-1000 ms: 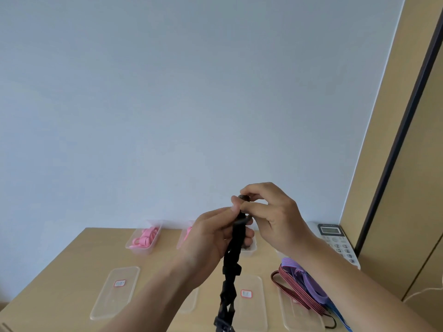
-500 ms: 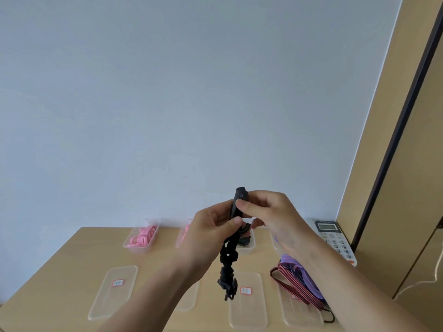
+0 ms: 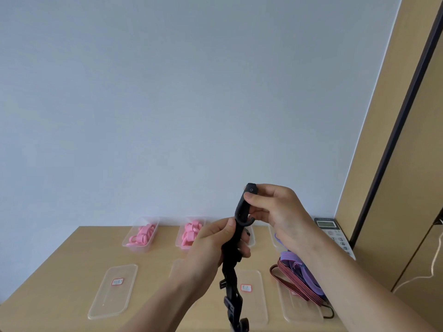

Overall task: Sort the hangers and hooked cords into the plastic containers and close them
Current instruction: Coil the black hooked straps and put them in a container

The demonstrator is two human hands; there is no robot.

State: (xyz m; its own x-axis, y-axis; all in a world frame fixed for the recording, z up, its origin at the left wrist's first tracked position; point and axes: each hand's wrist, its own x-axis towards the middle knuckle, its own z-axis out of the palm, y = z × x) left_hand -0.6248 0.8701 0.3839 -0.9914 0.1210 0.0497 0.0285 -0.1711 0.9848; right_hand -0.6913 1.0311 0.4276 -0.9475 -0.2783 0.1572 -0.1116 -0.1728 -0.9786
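Observation:
I hold a chain of black hangers (image 3: 231, 267) above the wooden table (image 3: 60, 264). My right hand (image 3: 275, 212) pinches one black hanger (image 3: 244, 207) by its top end, lifted above the chain. My left hand (image 3: 213, 245) grips the chain just below; its lower links dangle toward the frame's bottom edge. Two clear containers (image 3: 141, 233) (image 3: 189, 233) at the back hold pink hangers. A third container (image 3: 251, 238) is mostly hidden behind my hands. Striped red and purple hooked cords (image 3: 299, 281) lie at right.
Several clear lids lie in a row on the table, the left one (image 3: 112, 288) and the middle one (image 3: 251, 291) with red-framed labels. A fourth container (image 3: 275, 238) sits behind my right wrist. A desk phone (image 3: 333, 233) stands at the back right beside a wooden panel.
My right hand has pulled one black hanger upward off the chain's top. The chain hangs lower in view again after rising half a second ago.

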